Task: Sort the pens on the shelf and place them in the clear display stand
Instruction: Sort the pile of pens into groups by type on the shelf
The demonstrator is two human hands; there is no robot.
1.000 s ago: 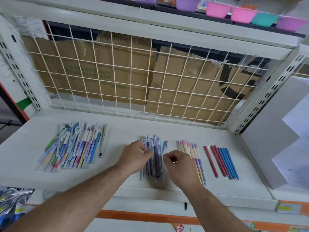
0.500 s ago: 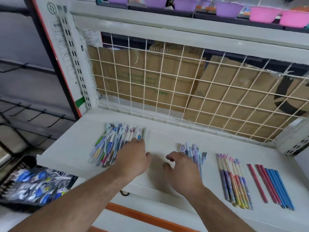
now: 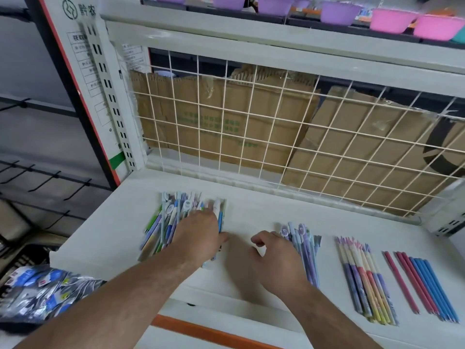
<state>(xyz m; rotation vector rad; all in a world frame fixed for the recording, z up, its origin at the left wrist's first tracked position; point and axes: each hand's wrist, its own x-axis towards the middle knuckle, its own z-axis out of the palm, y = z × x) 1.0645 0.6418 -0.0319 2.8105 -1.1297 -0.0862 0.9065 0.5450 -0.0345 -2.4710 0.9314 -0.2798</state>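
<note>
A mixed pile of pens (image 3: 169, 220) lies at the left of the white shelf (image 3: 251, 212). My left hand (image 3: 198, 235) rests on the pile's right side, fingers reaching over the pens. A sorted bunch of purple-blue pens (image 3: 305, 245) lies mid-shelf; my right hand (image 3: 276, 258) hovers at its left edge with fingers loosely curled, holding nothing. Further right lie a row of pastel pens (image 3: 364, 275) and a row of red and blue pens (image 3: 422, 283). No clear display stand is in view.
A white wire grid (image 3: 251, 122) with cardboard behind it backs the shelf. Purple and pink bowls (image 3: 392, 18) stand on the shelf above. A basket of packaged goods (image 3: 37, 293) sits lower left, below the shelf edge.
My left hand left the purple-blue bunch and moved left onto the mixed pile. My right hand let the bunch go and stays beside it. The view swung left.
</note>
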